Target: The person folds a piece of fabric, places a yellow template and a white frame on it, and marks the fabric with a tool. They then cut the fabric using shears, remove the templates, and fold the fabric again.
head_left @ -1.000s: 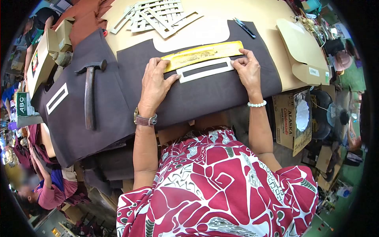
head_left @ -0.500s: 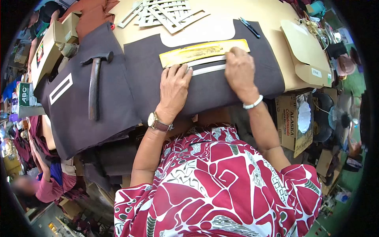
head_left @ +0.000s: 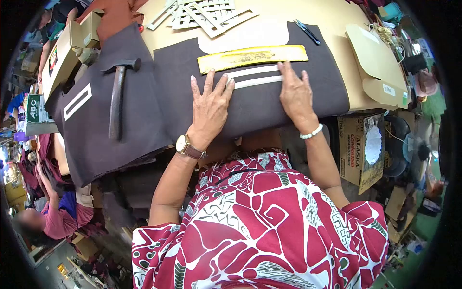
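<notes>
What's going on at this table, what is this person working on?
A person is pressing both hands flat on a dark fabric panel spread over the table. The left hand and right hand cover the two ends of a white frame-shaped template, fingers spread, gripping nothing. A yellow ruler lies just beyond the template. To the left, a hammer lies untouched on another dark piece.
</notes>
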Available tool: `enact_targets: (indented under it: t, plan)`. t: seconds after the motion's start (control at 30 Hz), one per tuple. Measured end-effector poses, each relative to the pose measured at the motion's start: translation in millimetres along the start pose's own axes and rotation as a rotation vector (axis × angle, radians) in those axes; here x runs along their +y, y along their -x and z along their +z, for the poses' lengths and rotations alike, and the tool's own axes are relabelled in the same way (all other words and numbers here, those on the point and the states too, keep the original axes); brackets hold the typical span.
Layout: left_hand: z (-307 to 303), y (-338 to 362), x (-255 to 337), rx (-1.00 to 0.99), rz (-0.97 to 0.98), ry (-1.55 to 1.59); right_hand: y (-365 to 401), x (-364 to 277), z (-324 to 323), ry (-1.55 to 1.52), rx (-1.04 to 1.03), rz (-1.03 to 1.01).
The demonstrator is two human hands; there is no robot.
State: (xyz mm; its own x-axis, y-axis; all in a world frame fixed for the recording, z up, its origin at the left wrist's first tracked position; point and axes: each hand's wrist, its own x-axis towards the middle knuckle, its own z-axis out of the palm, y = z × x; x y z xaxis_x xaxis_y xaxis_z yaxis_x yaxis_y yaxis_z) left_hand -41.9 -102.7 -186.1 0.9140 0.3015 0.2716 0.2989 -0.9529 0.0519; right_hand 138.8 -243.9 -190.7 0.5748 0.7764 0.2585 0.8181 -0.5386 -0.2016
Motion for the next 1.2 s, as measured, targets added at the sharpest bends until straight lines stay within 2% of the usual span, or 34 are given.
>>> enact_targets:
  t: [0.13,0.23,0.3,0.37,0.4,0.5,0.57,0.63,0.7,0.73,0.83,0.9,1.0,1.1,1.13,1.17,1.2]
  plan:
    - [0.4,2.0,-8.4,-0.012,0.047,0.05,-3.6,18.2,-8.3,0.118,0.067,0.106]
    - [1.8,5.2,-10.2,0.002,0.059,0.126,1.0,-22.9,-5.0,0.112,0.251,-0.088]
    - [-4.0,6.4,-11.4,-0.031,0.06,0.118,21.8,-69.5,9.2,-0.026,0.073,-0.252]
    - [-4.9,2.4,-10.5,-0.046,0.062,0.08,30.8,-86.1,19.0,-0.218,0.112,-0.206]
    - [-4.5,2.1,-7.6,-0.033,0.059,0.044,28.6,-75.9,9.6,-0.304,0.04,-0.139]
    - [-12.7,5.8,0.1,-0.052,0.025,-0.019,29.1,-28.5,0.0,-0.087,0.051,-0.062]
    - [-16.8,15.2,-2.2,-0.073,0.008,-0.072,28.4,1.2,-7.0,-0.142,0.057,0.065]
    - [-26.1,21.7,-2.3,-0.093,-0.042,-0.036,20.5,20.5,-16.0,-0.03,0.076,0.127]
    - [-34.7,27.8,-7.6,-0.129,-0.09,0.006,4.5,33.6,-29.6,-0.013,-0.01,0.226]
    - [-37.8,29.8,-10.1,-0.197,-0.144,0.025,-5.2,36.0,-31.0,-0.012,0.036,0.156]
    - [-16.9,36.9,-12.2,0.094,-0.347,0.169,-32.1,25.0,-20.1,-0.08,0.112,-0.08]
    - [-10.4,39.4,-11.5,0.057,-0.392,0.121,-47.5,12.2,-3.5,-0.206,0.105,-0.266]
    - [-5.7,40.3,-9.5,0.022,-0.416,0.091,-66.5,12.3,11.7,-0.174,0.02,-0.36]
    - [-7.5,39.3,-8.6,-0.023,-0.452,0.097,-74.4,22.0,2.1,-0.131,0.12,-0.493]
    - [-7.1,40.7,-7.2,-0.025,-0.447,0.099,-72.4,26.5,-8.9,-0.178,0.125,-0.459]
    - [-6.8,40.2,-7.4,-0.017,-0.444,0.097,-69.9,36.8,-11.7,-0.147,0.265,-0.456]
    - [-7.2,39.7,-8.4,-0.01,-0.446,0.094,-65.9,44.1,-23.3,-0.165,0.328,-0.36]
